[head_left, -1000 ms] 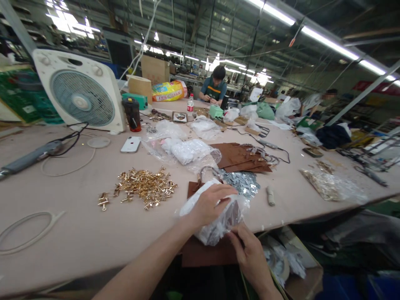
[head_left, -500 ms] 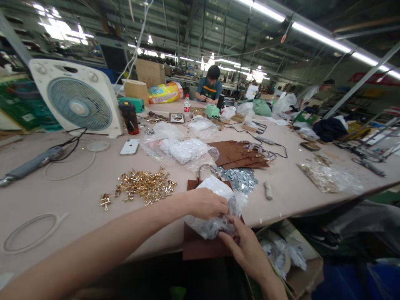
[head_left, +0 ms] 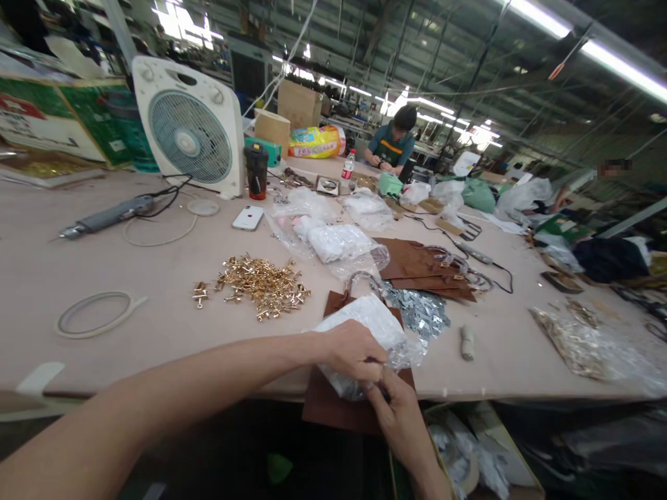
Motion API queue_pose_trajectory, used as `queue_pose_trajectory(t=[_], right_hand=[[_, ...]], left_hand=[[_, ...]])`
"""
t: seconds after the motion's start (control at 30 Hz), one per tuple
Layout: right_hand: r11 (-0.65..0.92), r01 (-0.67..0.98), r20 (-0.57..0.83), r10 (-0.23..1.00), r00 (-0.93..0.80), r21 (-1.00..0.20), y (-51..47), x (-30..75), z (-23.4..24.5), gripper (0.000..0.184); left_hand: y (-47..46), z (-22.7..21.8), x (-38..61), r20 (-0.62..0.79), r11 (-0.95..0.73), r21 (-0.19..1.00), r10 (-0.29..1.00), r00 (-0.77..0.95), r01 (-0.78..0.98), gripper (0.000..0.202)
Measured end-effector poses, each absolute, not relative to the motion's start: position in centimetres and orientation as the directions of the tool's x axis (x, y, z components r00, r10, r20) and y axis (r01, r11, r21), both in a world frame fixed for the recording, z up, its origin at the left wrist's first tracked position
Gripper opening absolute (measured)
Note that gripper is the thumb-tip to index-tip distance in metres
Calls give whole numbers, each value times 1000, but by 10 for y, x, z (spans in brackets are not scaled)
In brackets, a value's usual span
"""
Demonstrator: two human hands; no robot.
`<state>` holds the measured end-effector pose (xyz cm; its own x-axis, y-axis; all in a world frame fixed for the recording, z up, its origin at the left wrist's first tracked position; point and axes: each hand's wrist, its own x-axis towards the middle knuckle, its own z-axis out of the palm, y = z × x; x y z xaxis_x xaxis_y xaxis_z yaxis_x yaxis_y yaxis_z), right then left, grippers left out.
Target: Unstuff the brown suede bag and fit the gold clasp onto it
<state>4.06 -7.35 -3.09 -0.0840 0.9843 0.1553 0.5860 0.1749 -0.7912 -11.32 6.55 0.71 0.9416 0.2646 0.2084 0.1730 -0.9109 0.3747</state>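
Observation:
My left hand (head_left: 350,349) is closed on a crumpled clear plastic bag (head_left: 371,324) that lies on a brown leather piece (head_left: 333,406) at the table's near edge. My right hand (head_left: 392,410) comes up from below and pinches the bag's lower edge, right under the left hand's fingers. A metal ring handle (head_left: 362,281) rises behind the bag. A heap of small gold metal fittings (head_left: 260,286) lies to the left, and a pile of silver plates (head_left: 420,310) to the right.
More brown leather pieces (head_left: 422,267), bags of white parts (head_left: 338,241), a phone (head_left: 248,217), a dark cup (head_left: 256,171), a box fan (head_left: 188,135) and a corded tool (head_left: 107,216) lie on the table (head_left: 130,278). A person (head_left: 392,142) works at the far end. An open carton (head_left: 484,451) stands below.
The view has swung left and down. My left hand slid down the bag toward the table edge, and my right hand rose to meet it at the bag's lower edge.

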Motion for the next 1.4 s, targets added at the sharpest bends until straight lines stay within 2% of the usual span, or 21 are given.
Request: queue_pose_trajectory(t=[0.1, 0.3, 0.4, 0.53, 0.63, 0.73, 0.83, 0.9, 0.97, 1.1, 1.2, 1.33, 1.4], right_hand=[[226, 601, 242, 969, -56, -767, -72, 36, -38, 27], [338, 643, 420, 907, -28, -687, -75, 35, -45, 18], [358, 650, 455, 890, -22, -670, -81, 35, -50, 27], [346, 655, 450, 893, -9, -672, -94, 36, -67, 22], [301, 665, 414, 910, 13, -683, -103, 42, -76, 17], [286, 709, 410, 912, 6, -645, -102, 46, -68, 13], [241, 739, 404, 913, 46, -629, -95, 41, -44, 27], [196, 730, 384, 918, 98, -654, -91, 34, -28, 25], [196, 707, 385, 916, 115, -680, -92, 26, -21, 16], [208, 677, 408, 901, 149, -706, -112, 20, -33, 20], [164, 645, 387, 895, 220, -747, -128, 27, -42, 24], [85, 673, 436, 820, 371, -735, -125, 47, -26, 25], [19, 703, 473, 752, 459, -711, -112, 58, -14, 36]], left_hand=[[68, -3, -109, 276, -872, 444, 350, 895, 204, 49], [76, -9, -107, 336, -780, 605, 433, 836, 161, 57], [81, -9, -110, 350, -740, 666, 424, 835, 96, 58], [86, -11, -115, 356, -634, 770, 514, 781, 67, 59], [88, -14, -118, 389, -642, 766, 513, 765, 40, 56], [87, -16, -119, 429, -682, 731, 489, 760, 27, 53], [85, -16, -118, 460, -710, 704, 459, 761, 3, 50], [84, -15, -117, 466, -704, 710, 447, 763, -20, 48], [84, -13, -115, 456, -667, 745, 482, 748, -25, 49], [85, -12, -113, 407, -525, 851, 650, 642, -9, 53], [82, -14, -111, 424, -523, 852, 659, 621, -27, 50], [78, -14, -109, 468, -595, 803, 598, 650, -32, 39], [74, -11, -108, 483, -624, 781, 571, 664, -31, 33]])
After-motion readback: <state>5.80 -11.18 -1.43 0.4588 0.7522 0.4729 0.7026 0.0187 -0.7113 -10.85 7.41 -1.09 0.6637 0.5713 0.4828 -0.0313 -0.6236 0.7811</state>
